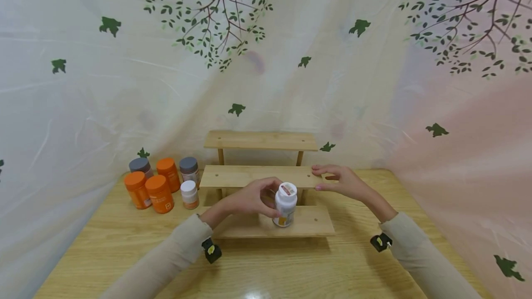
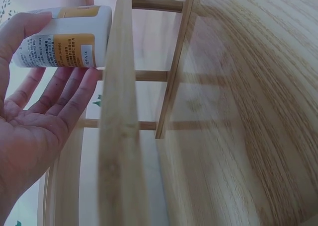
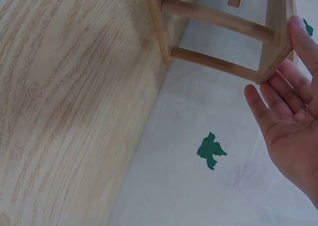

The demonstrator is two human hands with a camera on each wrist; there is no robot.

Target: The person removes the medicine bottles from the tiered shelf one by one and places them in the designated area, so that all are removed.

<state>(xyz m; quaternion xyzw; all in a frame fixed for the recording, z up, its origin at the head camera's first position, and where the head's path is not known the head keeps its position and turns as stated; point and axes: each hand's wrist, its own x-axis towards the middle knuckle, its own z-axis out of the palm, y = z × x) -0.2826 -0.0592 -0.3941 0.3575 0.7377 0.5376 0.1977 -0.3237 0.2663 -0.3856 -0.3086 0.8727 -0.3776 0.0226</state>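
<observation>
My left hand (image 1: 255,197) holds a white pill bottle (image 1: 286,204) between thumb and fingers. The bottle stands upright over the right part of the lowest board of a three-step wooden display rack (image 1: 237,176). In the left wrist view, the orange-and-white label of the bottle (image 2: 64,44) shows, and its base is right at the board. My right hand (image 1: 342,182) grips the right end of the middle board, thumb at the front edge and fingers at the back. The right wrist view shows that hand (image 3: 293,102) around the corner of the rack (image 3: 276,52).
Left of the rack, several bottles stand on the wooden table (image 1: 124,253): orange jars (image 1: 159,194), grey-capped bottles (image 1: 189,170) and a small white-capped bottle (image 1: 189,194). A pale curtain (image 1: 174,86) with leaf prints hangs behind and along both sides.
</observation>
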